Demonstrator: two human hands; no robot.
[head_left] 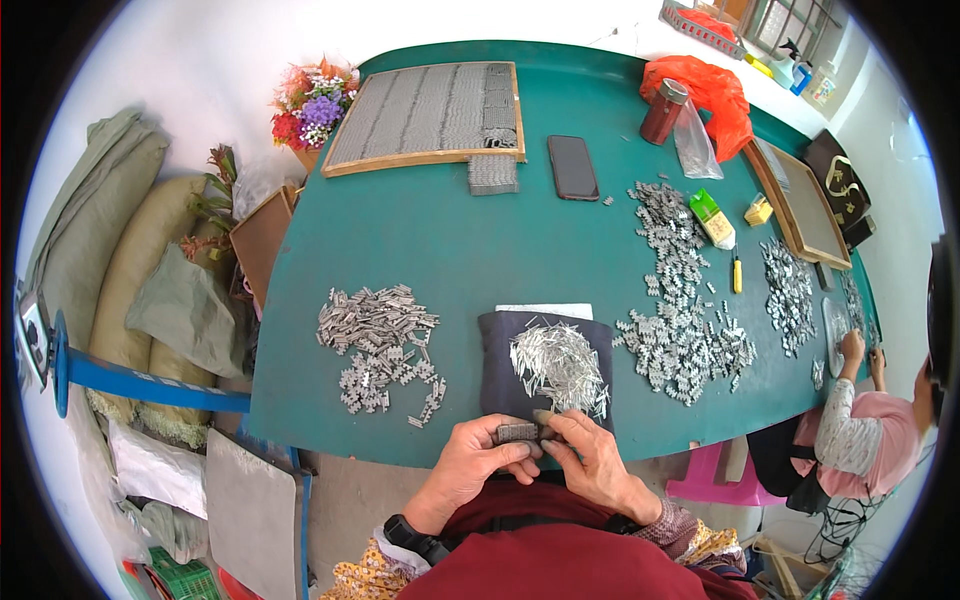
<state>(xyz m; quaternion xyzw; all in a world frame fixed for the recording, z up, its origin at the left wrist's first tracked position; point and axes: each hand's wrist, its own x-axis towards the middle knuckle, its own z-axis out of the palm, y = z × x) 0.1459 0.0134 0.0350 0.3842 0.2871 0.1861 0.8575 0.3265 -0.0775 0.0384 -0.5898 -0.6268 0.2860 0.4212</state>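
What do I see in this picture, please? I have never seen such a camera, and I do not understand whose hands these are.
There is no robot here. A wide fisheye camera on a person's head looks down, so straight edges bend and the corners are black. The two bare hands at the bottom are the wearer's own.

The left hand holds a small grey block; the right hand has its fingers at the block's end.

On the green table, just beyond the hands, thin silver pins lie on a dark cloth. Grey pieces lie in a left pile and a larger right pile. Farther back are a wood-framed tray and a phone.

Another person works at the right.
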